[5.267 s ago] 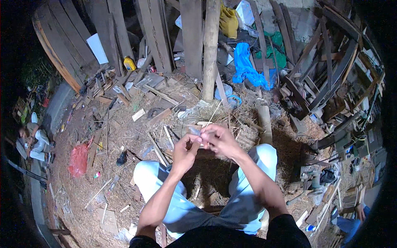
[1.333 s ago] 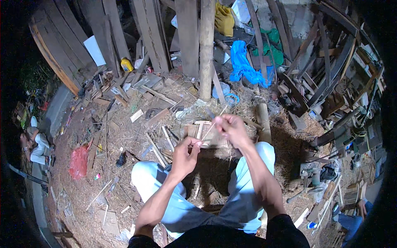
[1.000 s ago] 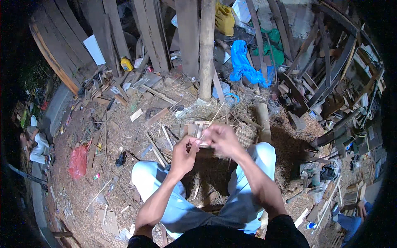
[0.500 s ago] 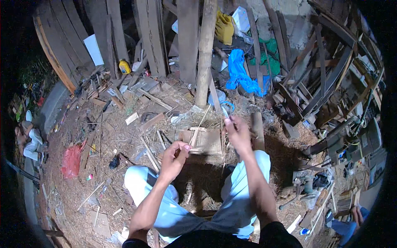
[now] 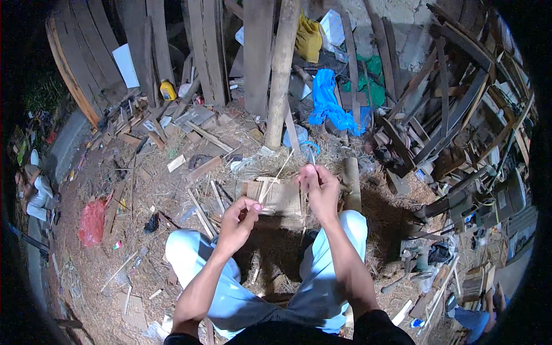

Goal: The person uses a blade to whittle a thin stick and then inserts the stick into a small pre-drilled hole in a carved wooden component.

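My left hand [image 5: 240,221], on the left above my knees, pinches a thin pale wooden strip [image 5: 277,173] between thumb and fingers. The strip slants up and away to the right. To its right, my right hand [image 5: 320,190] is closed round what looks like a knife [image 5: 311,156]. Its narrow light blade points up past the thumb, while the handle is hidden in the fingers. Beneath and between the hands lies a flat wooden board [image 5: 286,198], with a few short pale wood pieces at its far left side.
A round wooden post [image 5: 283,80] stands ahead, and a short log [image 5: 352,184] lies right of the board. Wood scraps and shavings litter the ground. A blue plastic sheet [image 5: 326,100], red bag [image 5: 92,221] and yellow bottle [image 5: 167,90] lie around. Other people sit far left and lower right.
My right hand has moved slightly left and down, with the blade now more upright. The left hand keeps its pinch on the strip. The whole view has shifted a little.
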`<state>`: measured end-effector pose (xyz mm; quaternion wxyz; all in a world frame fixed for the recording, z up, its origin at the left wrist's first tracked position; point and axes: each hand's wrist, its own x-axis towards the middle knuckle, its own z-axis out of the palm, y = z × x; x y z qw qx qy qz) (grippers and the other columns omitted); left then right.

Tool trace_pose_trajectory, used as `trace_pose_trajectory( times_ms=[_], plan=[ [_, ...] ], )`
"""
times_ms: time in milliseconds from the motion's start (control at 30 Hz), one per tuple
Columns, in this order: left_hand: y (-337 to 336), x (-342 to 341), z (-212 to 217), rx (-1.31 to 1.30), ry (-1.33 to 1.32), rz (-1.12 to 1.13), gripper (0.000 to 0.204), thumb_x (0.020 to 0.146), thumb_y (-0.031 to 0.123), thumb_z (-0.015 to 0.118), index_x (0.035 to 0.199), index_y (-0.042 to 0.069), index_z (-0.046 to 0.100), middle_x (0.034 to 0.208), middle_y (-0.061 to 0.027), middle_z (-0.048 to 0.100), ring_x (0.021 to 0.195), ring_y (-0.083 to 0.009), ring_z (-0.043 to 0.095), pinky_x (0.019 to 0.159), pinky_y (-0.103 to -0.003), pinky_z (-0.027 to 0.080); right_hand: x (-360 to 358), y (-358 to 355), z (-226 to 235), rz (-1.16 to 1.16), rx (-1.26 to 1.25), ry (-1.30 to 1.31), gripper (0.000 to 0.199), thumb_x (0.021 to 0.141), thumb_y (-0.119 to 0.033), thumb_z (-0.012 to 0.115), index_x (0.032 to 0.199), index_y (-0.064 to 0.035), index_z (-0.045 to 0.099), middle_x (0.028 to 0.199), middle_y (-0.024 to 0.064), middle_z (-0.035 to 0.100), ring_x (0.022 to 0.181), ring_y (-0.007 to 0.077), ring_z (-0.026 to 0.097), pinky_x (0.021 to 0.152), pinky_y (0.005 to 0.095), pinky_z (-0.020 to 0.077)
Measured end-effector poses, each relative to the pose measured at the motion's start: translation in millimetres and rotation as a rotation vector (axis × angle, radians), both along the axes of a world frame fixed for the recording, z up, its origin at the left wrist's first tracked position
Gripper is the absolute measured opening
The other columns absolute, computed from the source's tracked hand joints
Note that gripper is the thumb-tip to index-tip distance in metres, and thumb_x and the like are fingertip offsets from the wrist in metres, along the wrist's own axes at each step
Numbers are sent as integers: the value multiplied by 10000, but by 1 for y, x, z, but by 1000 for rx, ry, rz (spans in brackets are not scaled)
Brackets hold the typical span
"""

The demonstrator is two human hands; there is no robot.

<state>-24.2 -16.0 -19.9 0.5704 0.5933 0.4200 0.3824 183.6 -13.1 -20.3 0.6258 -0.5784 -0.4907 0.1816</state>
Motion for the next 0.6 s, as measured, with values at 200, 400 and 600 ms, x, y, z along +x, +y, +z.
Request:
trace_pose_trajectory(
  times_ms=[200, 400, 600],
  plan=[
    [2, 1, -8, 272, 136, 27, 130, 898, 147, 559, 866, 21, 570, 691, 27, 547, 618, -28, 448, 561, -203, 362, 6, -2, 12, 53, -76, 234, 179, 903, -187, 552, 918, -25, 628, 686, -47, 561, 459, -6, 336, 405, 179, 257],
    [2, 2, -1, 324, 230, 20, 106, 884, 125, 562, 881, 21, 581, 726, -29, 599, 647, -70, 516, 602, -232, 414, 10, -5, 15, 98, -88, 257, 226, 863, -211, 608, 958, -8, 638, 824, 66, 663, 795, 110, 618, 729, 246, 445],
    [13, -1, 2, 492, 361, 113, 103, 865, 112, 566, 890, 14, 583, 757, -99, 615, 661, -158, 576, 618, -286, 444, 9, -4, 12, 107, -130, 112, 198, 840, -185, 630, 937, -13, 640, 797, 46, 661, 727, 79, 580, 700, 240, 441]
  ],
)
